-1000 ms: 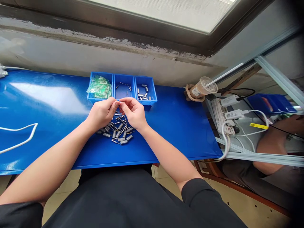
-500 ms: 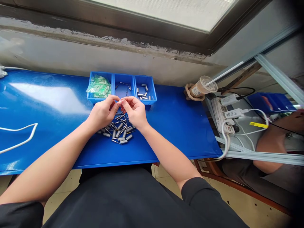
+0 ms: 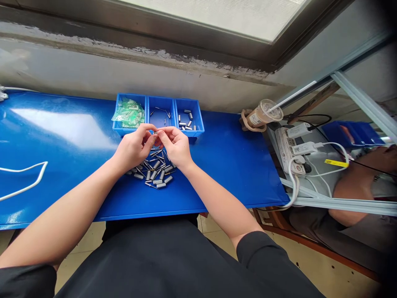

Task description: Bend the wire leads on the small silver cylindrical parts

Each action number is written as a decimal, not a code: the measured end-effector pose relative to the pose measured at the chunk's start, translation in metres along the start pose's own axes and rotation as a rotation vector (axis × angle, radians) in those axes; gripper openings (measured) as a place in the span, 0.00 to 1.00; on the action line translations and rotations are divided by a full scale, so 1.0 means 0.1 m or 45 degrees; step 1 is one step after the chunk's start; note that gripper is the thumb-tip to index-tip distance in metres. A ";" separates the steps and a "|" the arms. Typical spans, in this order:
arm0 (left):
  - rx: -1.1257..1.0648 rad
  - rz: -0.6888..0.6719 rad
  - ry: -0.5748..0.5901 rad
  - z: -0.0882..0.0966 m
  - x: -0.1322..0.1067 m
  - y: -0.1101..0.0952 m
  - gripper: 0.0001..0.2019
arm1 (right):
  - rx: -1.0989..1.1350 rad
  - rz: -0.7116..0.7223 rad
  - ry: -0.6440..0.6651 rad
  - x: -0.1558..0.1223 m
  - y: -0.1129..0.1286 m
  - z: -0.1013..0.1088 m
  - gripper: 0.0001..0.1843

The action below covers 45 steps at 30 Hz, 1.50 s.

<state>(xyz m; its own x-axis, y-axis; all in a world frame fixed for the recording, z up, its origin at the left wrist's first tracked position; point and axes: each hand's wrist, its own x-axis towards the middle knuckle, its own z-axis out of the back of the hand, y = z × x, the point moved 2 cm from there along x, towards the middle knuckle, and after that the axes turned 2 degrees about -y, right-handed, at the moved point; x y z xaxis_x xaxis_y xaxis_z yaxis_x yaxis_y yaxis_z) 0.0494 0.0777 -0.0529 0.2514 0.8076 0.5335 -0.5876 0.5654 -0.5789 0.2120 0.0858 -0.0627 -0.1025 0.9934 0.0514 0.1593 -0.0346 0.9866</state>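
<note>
My left hand (image 3: 135, 145) and my right hand (image 3: 175, 145) meet fingertip to fingertip, both closed in a pinch. Between them is a small silvery metal piece (image 3: 156, 133), mostly covered by the fingers, so its exact kind cannot be made out. Under and in front of the hands lies a loose pile of grey metal cylinders (image 3: 161, 185) and thin metal pins (image 3: 151, 185) on the blue table (image 3: 223, 165). Just beyond the fingers stand three joined blue bins.
The left bin (image 3: 118, 129) holds green parts in clear plastic, the middle bin (image 3: 160, 100) a few pins, the right bin (image 3: 201, 120) several cylinders. A drink cup (image 3: 259, 116) sits in a holder near a power strip (image 3: 285, 145). A white cable (image 3: 40, 176) lies left; another person sits at right.
My hands stay almost in place, still pinching the small piece, which shows a little less between the fingertips. The whole view has shifted very slightly.
</note>
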 end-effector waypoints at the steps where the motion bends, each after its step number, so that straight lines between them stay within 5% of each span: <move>1: 0.015 0.007 0.004 0.00 0.00 0.01 0.12 | 0.000 0.006 0.005 -0.01 0.01 0.00 0.38; 11: 0.078 0.055 -0.071 0.03 0.03 0.06 0.23 | -0.026 0.034 0.146 -0.08 0.03 -0.04 0.34; 19: -0.007 -0.063 -0.090 0.02 0.00 0.03 0.11 | -0.109 0.046 0.077 -0.02 0.04 0.00 0.39; 25: -0.027 -0.110 -0.069 0.00 0.01 0.02 0.12 | -0.115 0.021 0.069 -0.02 0.06 -0.01 0.39; 45: 0.116 -0.008 0.040 0.04 0.04 0.00 0.23 | 0.116 0.032 0.058 0.00 0.01 -0.01 0.23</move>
<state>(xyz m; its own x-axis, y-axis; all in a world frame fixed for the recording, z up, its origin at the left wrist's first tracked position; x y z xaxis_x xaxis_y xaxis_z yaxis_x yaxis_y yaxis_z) 0.0468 0.0801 -0.0486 0.2782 0.8096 0.5168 -0.6533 0.5539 -0.5161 0.2113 0.0853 -0.0616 -0.1418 0.9863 0.0846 0.2504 -0.0469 0.9670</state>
